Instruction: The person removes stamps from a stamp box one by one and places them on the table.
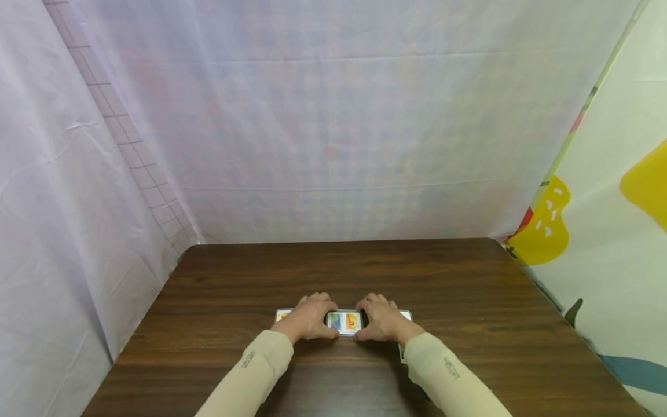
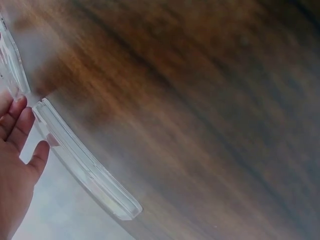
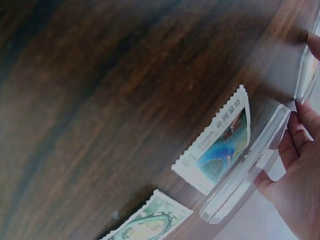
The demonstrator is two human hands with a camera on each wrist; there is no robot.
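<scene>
Between the two hands, in the middle of the near part of the dark wood-grain table (image 1: 339, 269), lies a flat, transparent case (image 1: 344, 322) with rounded corners; the left hand (image 1: 311, 317) pinches its left end and the right hand (image 1: 379, 318) its right, thumb at the near edge, fingers at the far; both grips are narrow. Through its cover show two little pictures, one blue-green, one orange.

A second rigid plastic case (image 2: 87, 162) lies under the left hand, and a third (image 3: 245, 167) under the right; both have glossy, layered rims. Beside the third lie two paper stamps with toothed edges: a blue landscape stamp (image 3: 217, 145) and a green stamp (image 3: 152, 220), the latter cut off by the frame; the landscape one reads "CHINA" alongside Chinese characters, its smaller print too blurred for me.

Each cream cuff (image 1: 266, 353) carries dark lettering I can't make out surely; the forearms hide much of the outer cases; beyond hangs a creased, pale, faintly checked curtain (image 1: 339, 127).
</scene>
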